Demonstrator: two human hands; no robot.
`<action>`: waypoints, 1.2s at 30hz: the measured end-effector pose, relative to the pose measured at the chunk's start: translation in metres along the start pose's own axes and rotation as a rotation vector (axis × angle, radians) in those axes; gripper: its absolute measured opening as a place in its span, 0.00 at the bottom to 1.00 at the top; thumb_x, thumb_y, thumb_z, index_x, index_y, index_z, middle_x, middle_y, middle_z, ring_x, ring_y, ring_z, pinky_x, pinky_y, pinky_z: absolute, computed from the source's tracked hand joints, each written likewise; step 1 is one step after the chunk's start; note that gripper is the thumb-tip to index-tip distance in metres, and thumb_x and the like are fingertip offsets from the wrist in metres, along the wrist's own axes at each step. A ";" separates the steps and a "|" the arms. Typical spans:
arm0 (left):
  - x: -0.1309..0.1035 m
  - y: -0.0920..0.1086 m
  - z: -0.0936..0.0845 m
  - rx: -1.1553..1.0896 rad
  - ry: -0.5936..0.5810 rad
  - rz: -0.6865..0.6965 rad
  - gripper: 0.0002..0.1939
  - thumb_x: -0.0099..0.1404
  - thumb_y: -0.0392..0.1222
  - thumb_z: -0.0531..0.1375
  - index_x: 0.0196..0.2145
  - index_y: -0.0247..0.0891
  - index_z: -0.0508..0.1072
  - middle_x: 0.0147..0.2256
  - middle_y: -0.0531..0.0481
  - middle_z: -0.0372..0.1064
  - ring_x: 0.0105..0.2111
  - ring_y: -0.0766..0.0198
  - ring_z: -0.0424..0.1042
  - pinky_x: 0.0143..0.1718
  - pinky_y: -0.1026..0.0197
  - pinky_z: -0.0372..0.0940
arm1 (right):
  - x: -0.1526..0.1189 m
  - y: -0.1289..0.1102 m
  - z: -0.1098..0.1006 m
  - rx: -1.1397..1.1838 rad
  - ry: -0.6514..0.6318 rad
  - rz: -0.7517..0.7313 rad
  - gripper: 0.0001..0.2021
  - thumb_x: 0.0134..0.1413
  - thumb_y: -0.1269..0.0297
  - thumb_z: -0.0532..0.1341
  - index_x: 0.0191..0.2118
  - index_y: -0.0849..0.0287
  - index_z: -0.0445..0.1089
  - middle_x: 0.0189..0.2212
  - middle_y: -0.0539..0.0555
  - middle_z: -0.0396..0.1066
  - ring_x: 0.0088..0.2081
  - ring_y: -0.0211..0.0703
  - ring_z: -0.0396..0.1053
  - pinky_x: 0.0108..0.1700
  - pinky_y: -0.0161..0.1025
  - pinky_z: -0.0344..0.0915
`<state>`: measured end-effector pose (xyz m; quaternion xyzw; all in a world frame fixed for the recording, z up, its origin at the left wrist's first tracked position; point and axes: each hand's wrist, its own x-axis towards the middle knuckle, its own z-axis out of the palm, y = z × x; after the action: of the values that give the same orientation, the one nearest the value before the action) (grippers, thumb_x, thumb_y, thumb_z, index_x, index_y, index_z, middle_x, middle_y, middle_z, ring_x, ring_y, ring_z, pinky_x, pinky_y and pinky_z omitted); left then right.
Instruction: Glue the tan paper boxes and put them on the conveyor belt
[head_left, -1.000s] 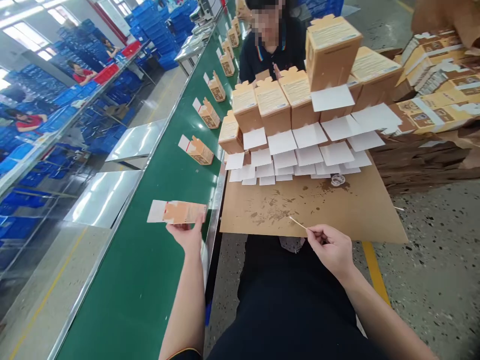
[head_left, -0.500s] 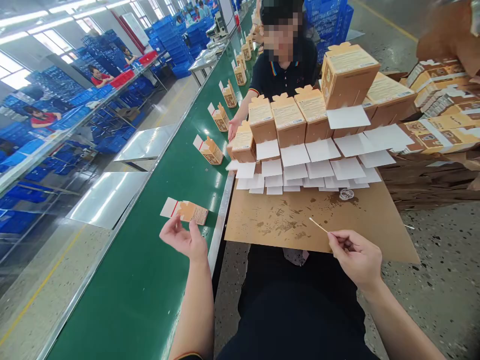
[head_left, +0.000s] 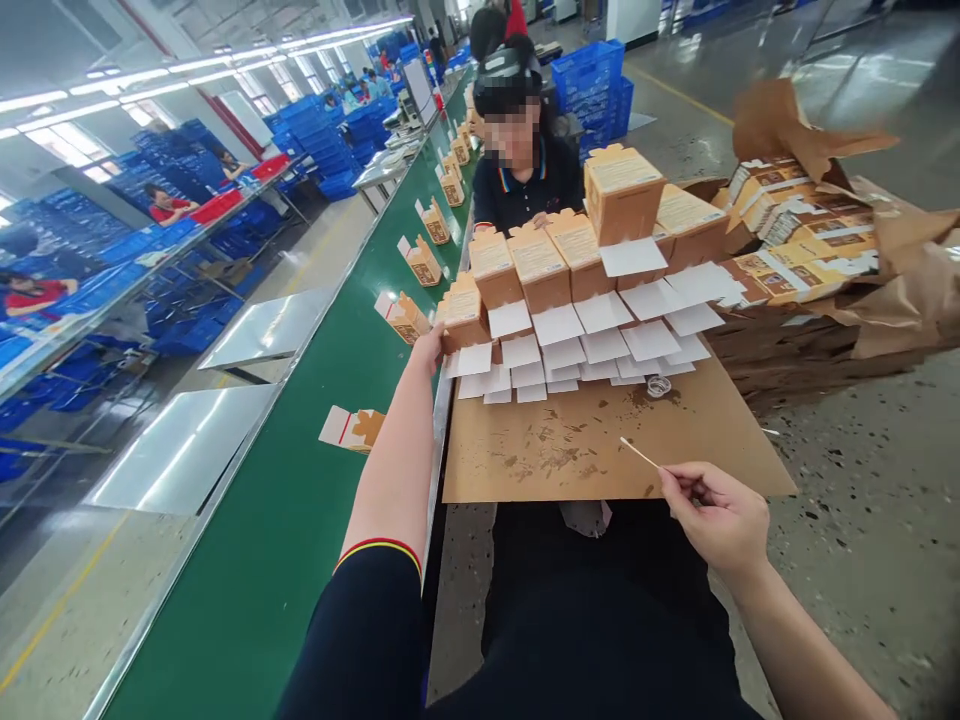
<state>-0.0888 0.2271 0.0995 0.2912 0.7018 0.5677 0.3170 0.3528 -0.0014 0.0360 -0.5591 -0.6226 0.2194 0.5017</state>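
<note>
My right hand [head_left: 716, 515] pinches a thin cotton swab [head_left: 640, 452] between thumb and fingers, its white tip pointing up and left over a brown cardboard sheet [head_left: 547, 450]. My left arm reaches forward along the sheet's left edge. At its end, my left hand [head_left: 428, 350] is closed against the left side of a brown carton [head_left: 460, 312], the leftmost of the stack; some fingers are hidden. Several stacked cartons [head_left: 540, 270] stand with white flaps [head_left: 559, 325] folded out toward me. Under my forearm a carton [head_left: 358, 428] lies on the green conveyor belt [head_left: 300, 540], partly covered.
More cartons [head_left: 424, 262] stand along the belt. A co-worker [head_left: 529, 180] sits behind the stack. Bundled flat cartons [head_left: 806, 240] in torn brown paper lie at the right. A small clear ring-shaped coil [head_left: 658, 387] rests on the sheet. Blue crates [head_left: 589, 90] stand behind.
My left hand has moved from above the nearest belt carton forward and right to the stack's left end. My right hand still holds the swab. The co-worker's hand has left that end.
</note>
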 end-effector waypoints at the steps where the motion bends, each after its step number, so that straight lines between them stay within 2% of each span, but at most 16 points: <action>1: -0.001 0.000 0.001 0.021 0.008 -0.043 0.17 0.63 0.50 0.74 0.37 0.37 0.75 0.41 0.34 0.78 0.48 0.41 0.80 0.48 0.42 0.75 | 0.002 0.002 -0.003 -0.017 0.022 0.015 0.16 0.70 0.50 0.68 0.33 0.53 0.81 0.22 0.51 0.76 0.20 0.42 0.72 0.26 0.39 0.73; 4: -0.008 0.004 -0.010 0.064 0.083 -0.071 0.14 0.72 0.51 0.66 0.40 0.37 0.74 0.44 0.36 0.78 0.47 0.47 0.80 0.47 0.47 0.76 | 0.020 0.010 -0.013 -0.098 0.060 0.039 0.18 0.68 0.47 0.68 0.33 0.54 0.80 0.23 0.53 0.77 0.22 0.44 0.74 0.28 0.41 0.74; 7: -0.028 0.004 -0.040 -0.014 0.165 0.092 0.16 0.74 0.55 0.64 0.45 0.39 0.74 0.48 0.39 0.79 0.48 0.52 0.81 0.47 0.53 0.77 | 0.055 0.023 -0.025 -0.216 0.008 0.068 0.15 0.65 0.49 0.68 0.33 0.54 0.79 0.25 0.54 0.79 0.25 0.47 0.76 0.32 0.43 0.75; 10: -0.068 -0.005 -0.076 -0.185 0.174 0.318 0.22 0.66 0.57 0.71 0.50 0.42 0.76 0.52 0.42 0.80 0.52 0.53 0.81 0.50 0.54 0.79 | 0.092 0.038 -0.028 -0.350 -0.101 0.064 0.07 0.59 0.59 0.68 0.30 0.52 0.76 0.25 0.54 0.77 0.27 0.47 0.75 0.35 0.44 0.73; 13: -0.125 -0.027 -0.099 -0.305 0.097 0.374 0.27 0.60 0.55 0.77 0.52 0.44 0.79 0.57 0.42 0.80 0.61 0.47 0.80 0.58 0.48 0.79 | 0.121 0.049 -0.020 -0.441 -0.208 0.029 0.07 0.55 0.66 0.67 0.27 0.51 0.71 0.23 0.54 0.75 0.27 0.48 0.73 0.35 0.44 0.69; 15: -0.164 -0.050 -0.099 -0.333 0.021 0.313 0.30 0.56 0.56 0.80 0.53 0.44 0.80 0.60 0.40 0.80 0.64 0.42 0.78 0.62 0.43 0.77 | 0.133 0.054 -0.013 -0.471 -0.262 0.014 0.09 0.53 0.68 0.67 0.26 0.51 0.68 0.22 0.53 0.74 0.26 0.48 0.72 0.34 0.44 0.66; 17: -0.197 -0.076 -0.090 -0.317 -0.045 0.197 0.35 0.52 0.58 0.83 0.53 0.44 0.80 0.61 0.38 0.80 0.64 0.40 0.79 0.64 0.39 0.76 | 0.141 0.057 -0.008 -0.488 -0.295 0.011 0.11 0.53 0.68 0.68 0.25 0.51 0.67 0.21 0.53 0.73 0.26 0.49 0.71 0.33 0.44 0.64; 20: -0.226 -0.113 -0.069 -0.273 -0.111 0.060 0.41 0.49 0.61 0.85 0.55 0.43 0.80 0.59 0.36 0.81 0.62 0.40 0.81 0.66 0.39 0.75 | 0.145 0.061 -0.011 -0.508 -0.303 0.015 0.12 0.56 0.65 0.69 0.25 0.51 0.68 0.22 0.54 0.74 0.27 0.48 0.72 0.34 0.44 0.65; 24: -0.233 -0.138 -0.049 -0.215 -0.136 0.032 0.46 0.47 0.61 0.85 0.58 0.42 0.77 0.57 0.34 0.81 0.60 0.40 0.83 0.64 0.40 0.77 | 0.130 0.058 -0.028 -0.485 -0.222 0.023 0.11 0.61 0.61 0.69 0.28 0.53 0.73 0.24 0.57 0.76 0.28 0.47 0.74 0.35 0.45 0.70; 27: -0.228 -0.144 -0.045 -0.188 -0.150 0.028 0.49 0.44 0.60 0.86 0.59 0.43 0.75 0.58 0.34 0.80 0.60 0.40 0.83 0.64 0.39 0.78 | 0.096 0.041 -0.025 -0.298 -0.156 -0.005 0.09 0.66 0.59 0.67 0.33 0.53 0.78 0.26 0.58 0.78 0.27 0.47 0.75 0.32 0.43 0.73; 29: -0.227 -0.145 -0.044 -0.186 -0.137 0.031 0.48 0.44 0.61 0.86 0.57 0.44 0.75 0.58 0.34 0.80 0.59 0.40 0.83 0.63 0.39 0.79 | 0.064 0.024 -0.007 -0.095 -0.229 -0.056 0.08 0.69 0.61 0.65 0.38 0.53 0.80 0.28 0.56 0.81 0.26 0.47 0.77 0.27 0.42 0.74; 32: -0.228 -0.143 -0.046 -0.175 -0.154 0.038 0.44 0.45 0.60 0.86 0.54 0.44 0.75 0.57 0.36 0.81 0.56 0.42 0.85 0.61 0.39 0.80 | 0.013 0.002 0.038 0.026 -0.393 -0.113 0.08 0.69 0.62 0.65 0.35 0.51 0.80 0.27 0.52 0.80 0.25 0.45 0.77 0.28 0.40 0.76; 34: -0.230 -0.139 -0.047 -0.164 -0.172 0.044 0.44 0.46 0.59 0.86 0.55 0.44 0.75 0.57 0.36 0.81 0.56 0.43 0.85 0.61 0.40 0.80 | -0.010 -0.006 0.070 0.066 -0.442 -0.134 0.09 0.68 0.64 0.65 0.33 0.51 0.77 0.25 0.50 0.78 0.24 0.42 0.75 0.28 0.39 0.74; 36: -0.232 -0.134 -0.049 -0.151 -0.187 0.045 0.44 0.47 0.57 0.86 0.56 0.43 0.75 0.57 0.36 0.81 0.57 0.43 0.85 0.62 0.40 0.80 | -0.023 -0.008 0.096 0.077 -0.473 -0.144 0.11 0.68 0.66 0.64 0.31 0.52 0.75 0.25 0.49 0.76 0.25 0.41 0.73 0.30 0.37 0.73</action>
<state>0.0131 -0.0060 0.0016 0.3337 0.6176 0.5963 0.3894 0.2630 0.0030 -0.0042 -0.4269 -0.7520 0.3317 0.3772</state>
